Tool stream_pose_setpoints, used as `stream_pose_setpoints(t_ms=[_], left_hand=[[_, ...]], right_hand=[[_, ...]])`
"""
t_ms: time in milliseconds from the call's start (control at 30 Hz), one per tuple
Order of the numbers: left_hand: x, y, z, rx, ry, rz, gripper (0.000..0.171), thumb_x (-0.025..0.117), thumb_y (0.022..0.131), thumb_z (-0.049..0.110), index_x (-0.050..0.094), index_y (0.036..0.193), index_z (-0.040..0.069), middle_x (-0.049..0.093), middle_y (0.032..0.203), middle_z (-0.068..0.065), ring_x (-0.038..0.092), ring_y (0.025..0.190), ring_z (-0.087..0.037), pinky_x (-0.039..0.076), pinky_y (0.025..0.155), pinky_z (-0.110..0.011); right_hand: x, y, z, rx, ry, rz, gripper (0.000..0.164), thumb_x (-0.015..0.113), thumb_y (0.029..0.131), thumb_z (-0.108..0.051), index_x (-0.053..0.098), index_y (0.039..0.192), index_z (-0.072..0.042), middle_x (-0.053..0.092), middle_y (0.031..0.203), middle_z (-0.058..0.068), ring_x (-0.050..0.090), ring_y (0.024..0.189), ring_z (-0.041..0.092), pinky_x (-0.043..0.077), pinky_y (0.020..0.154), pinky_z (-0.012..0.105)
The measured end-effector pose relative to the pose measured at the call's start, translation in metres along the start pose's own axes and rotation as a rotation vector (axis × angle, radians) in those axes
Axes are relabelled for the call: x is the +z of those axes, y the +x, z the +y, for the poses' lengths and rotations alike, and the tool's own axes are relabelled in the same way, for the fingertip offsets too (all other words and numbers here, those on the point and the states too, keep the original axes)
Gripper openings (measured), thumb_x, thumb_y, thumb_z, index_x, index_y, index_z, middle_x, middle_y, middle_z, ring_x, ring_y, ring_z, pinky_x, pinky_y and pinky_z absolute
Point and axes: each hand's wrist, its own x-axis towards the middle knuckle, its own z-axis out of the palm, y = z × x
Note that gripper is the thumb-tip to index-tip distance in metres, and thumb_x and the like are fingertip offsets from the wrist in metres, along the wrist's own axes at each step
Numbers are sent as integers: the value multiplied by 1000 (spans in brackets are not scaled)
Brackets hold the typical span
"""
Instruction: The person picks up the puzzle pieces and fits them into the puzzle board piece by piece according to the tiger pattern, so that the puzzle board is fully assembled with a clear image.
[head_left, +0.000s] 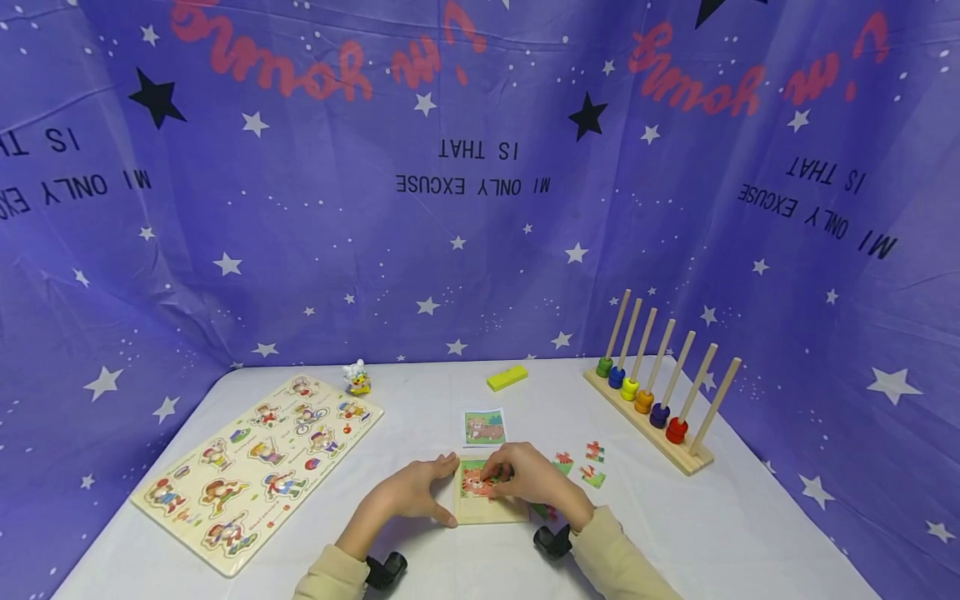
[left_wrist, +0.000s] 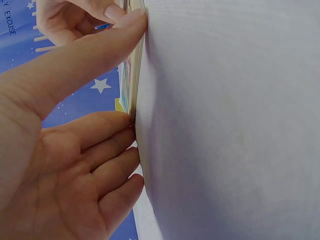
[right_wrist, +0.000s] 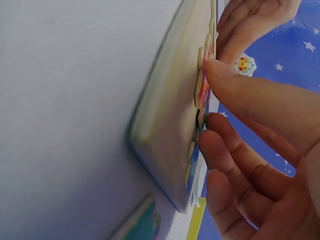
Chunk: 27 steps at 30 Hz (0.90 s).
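Observation:
A small wooden puzzle board (head_left: 493,512), partly filled with tiger picture pieces (head_left: 476,482), lies on the white table between my hands. My left hand (head_left: 411,488) braces its left side, with the thumb near the front corner and the fingertips near the back corner, fingers fairly straight. Over the board, my right hand (head_left: 528,477) pinches a jigsaw puzzle piece (right_wrist: 200,82) between thumb and index finger, low against the other pieces. Loose puzzle pieces (head_left: 592,476) lie right of the board, some partly hidden by the right hand.
Behind the board lies a bear picture card (head_left: 485,427), with a yellow block (head_left: 507,378) farther back. A large peg puzzle (head_left: 251,462) and a small figurine (head_left: 357,377) stand left. At the right is a bead rack (head_left: 652,417) with tall pegs.

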Motion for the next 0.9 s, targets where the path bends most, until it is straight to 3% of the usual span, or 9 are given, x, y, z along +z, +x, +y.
stream_pose_setpoints(t_ms=[200,500,900], left_hand=[[0,1,0,-11,-1,-6,90,86,69,31,45,141,-3,37,150,-18,34,137,-39,28,111,-53],[-1,-1,2,-13,-11,-6,90,86,68,29,45,141,-3,37,150,-18,34,137,-40,27,112,-53],[0,0,-1,-4,-2,-10,90,86,69,30,44,141,-3,37,150,-18,33,137,-39,28,112,-53]], right_hand=[[0,-1,-1,-9,17,-1,11,79,80,-10,76,90,-10,67,84,-2,59,72,12,50,63,18],[-4,-1,1,46,-12,-21,21,83,75,-14,75,95,-12,69,90,-6,60,74,11,50,66,18],[-2,-1,2,40,-16,-18,24,84,74,-14,75,96,-11,67,87,-6,58,74,7,51,68,19]])
